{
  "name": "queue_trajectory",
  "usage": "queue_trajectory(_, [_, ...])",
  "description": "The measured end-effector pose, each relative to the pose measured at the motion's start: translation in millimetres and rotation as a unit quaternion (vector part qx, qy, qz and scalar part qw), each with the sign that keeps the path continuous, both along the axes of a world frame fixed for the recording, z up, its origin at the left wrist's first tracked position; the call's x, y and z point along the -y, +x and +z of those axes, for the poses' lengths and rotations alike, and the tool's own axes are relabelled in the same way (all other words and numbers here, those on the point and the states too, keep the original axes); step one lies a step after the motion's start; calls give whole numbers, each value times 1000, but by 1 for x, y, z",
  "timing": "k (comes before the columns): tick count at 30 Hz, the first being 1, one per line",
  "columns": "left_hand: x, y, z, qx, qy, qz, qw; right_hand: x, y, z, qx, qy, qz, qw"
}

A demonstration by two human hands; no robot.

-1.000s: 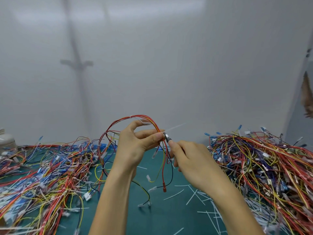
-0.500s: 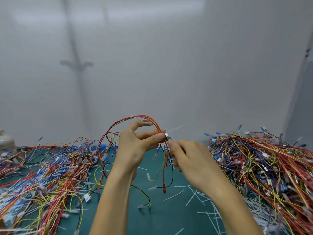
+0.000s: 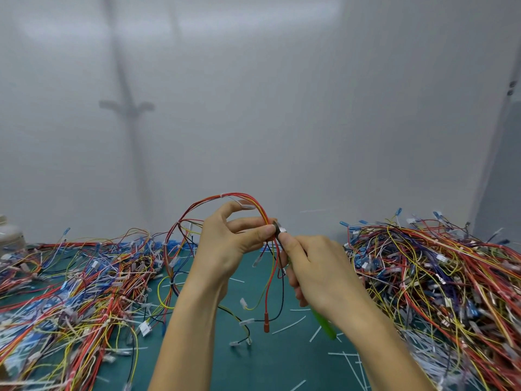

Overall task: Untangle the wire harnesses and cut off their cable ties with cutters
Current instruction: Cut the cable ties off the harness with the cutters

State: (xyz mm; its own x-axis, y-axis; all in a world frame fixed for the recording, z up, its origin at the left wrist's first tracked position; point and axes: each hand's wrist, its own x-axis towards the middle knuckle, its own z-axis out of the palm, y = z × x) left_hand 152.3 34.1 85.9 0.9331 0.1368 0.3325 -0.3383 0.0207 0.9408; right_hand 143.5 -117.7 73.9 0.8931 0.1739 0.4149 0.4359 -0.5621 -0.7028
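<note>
Harness [image 3: 260, 212] hangs above the counter [image 3: 253, 371], pinched in the grip of the left hand [image 3: 228, 249]. The grip of the right hand [image 3: 321, 272] is closed around the cutters [image 3: 279, 230], whose tips are at the harness.

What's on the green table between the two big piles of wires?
The head view shows snipped white ties lying on the mat, and one harness dangling from the left hand above.

Both bare forearms [image 3: 191, 320] slant up from the lower edge and meet at the centre. The left hand [image 3: 225, 244] pinches a looped bundle of red, orange and yellow wires [image 3: 245, 196] between thumb and fingers (index finger hooked above). The right hand [image 3: 315, 266] grips green-handled metal cutters [image 3: 325, 325], its thumb just beside the left fingertips.
</note>
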Motion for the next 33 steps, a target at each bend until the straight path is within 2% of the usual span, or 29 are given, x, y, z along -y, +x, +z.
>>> queue_trajectory(4, [-3,0,0,-21,8,6,1000,6,6,-3,-6,-10,-16,1000])
queue_trajectory(7, [-5,0,0,-46,-15,24,999,14,20,-18,-16,-110,-59,992])
queue_trajectory(10, [-6,2,-2,-79,-27,43,996,22,39,-49,-73,-227,-97,966])
queue_trajectory(14, [-10,5,-5,-94,-21,43,994,24,54,-90,-162,-302,-123,931])
queue_trajectory(18, [-12,6,-7,-90,-10,41,995,21,55,-108,-163,-371,-145,903])
queue_trajectory(24, [-10,8,-11,-89,-8,43,995,14,50,-107,-140,-400,-138,895])
queue_trajectory(31, [-6,7,-13,-106,12,9,994,11,50,-101,-98,-384,-161,904])
queue_trajectory(33, [-5,4,-13,-97,26,-2,995,10,48,-95,-80,-357,-160,917])
